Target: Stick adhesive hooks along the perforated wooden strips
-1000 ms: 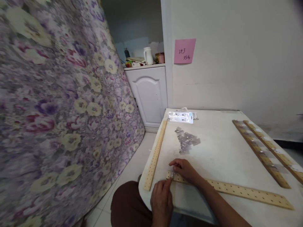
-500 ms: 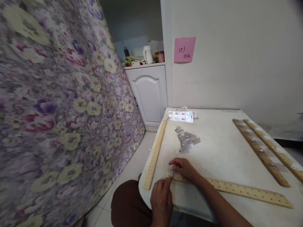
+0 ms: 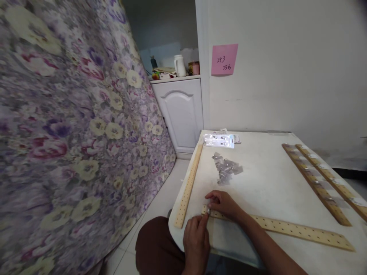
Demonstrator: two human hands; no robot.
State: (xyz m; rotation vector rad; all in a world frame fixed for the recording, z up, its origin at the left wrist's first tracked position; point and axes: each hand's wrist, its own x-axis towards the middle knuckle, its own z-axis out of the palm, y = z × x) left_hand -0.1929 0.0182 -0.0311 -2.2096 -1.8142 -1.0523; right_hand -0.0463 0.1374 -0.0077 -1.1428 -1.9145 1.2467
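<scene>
A pale wooden strip with rows of holes lies across the near side of the table. On its left end sits a small clear-backed hook with a shiny metal part. My right hand reaches over the strip, its thumb and fingers pinched at the hook from the far side. From the near side my left hand is closed, with its fingertips against the hook and the strip's edge. The fingers hide part of the hook. Beyond my hands lies a loose pile of similar clear-backed hooks.
Another holed strip lies along the table's left edge. Two strips bearing hooks, one nearer and one outer, lie at the right. A clear blister pack rests at the back of the white table. A floral curtain hangs left.
My hands stay at the strip's left end, with only slight finger movement around the hook. The pile and the other strips have not moved.
</scene>
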